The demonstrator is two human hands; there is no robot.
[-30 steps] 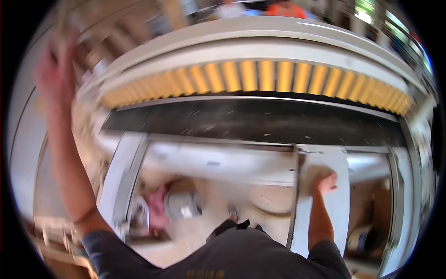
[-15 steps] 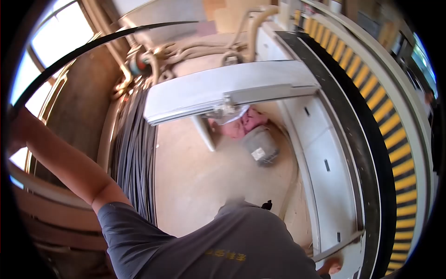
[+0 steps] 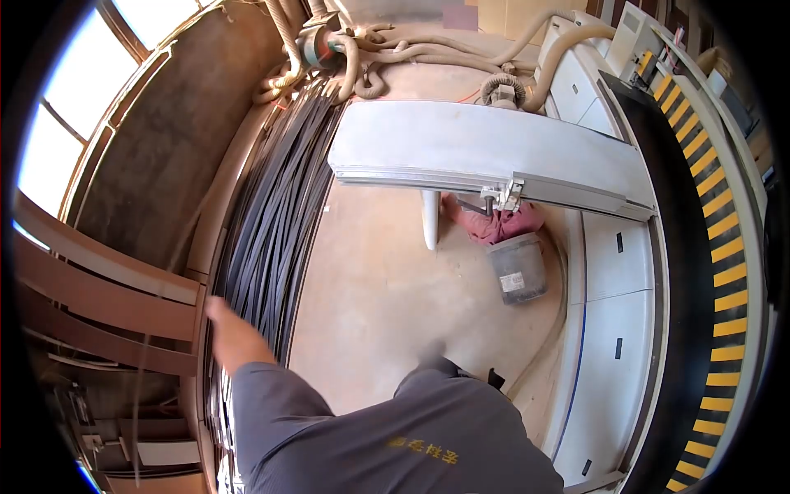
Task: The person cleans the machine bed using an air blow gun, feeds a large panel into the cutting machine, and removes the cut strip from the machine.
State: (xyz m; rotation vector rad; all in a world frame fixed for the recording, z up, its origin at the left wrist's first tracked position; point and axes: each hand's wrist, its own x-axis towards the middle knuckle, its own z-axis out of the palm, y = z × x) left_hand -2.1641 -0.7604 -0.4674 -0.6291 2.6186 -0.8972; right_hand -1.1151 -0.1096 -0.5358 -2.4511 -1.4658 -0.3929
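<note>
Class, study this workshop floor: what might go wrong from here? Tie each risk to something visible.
1. The long dark strips lie loose along the floor at the person's left; a foot landing on them might slip or tangle.
2. Hoses snake across the floor farther ahead and could trip someone walking there.
3. The grey bucket stands on the floor near the white beam; it might be kicked over.

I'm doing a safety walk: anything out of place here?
The hoses lie in loose curves over the floor, which looks untidy, and a reddish bundle sits crumpled by the bin, perhaps just dropped there.
</note>
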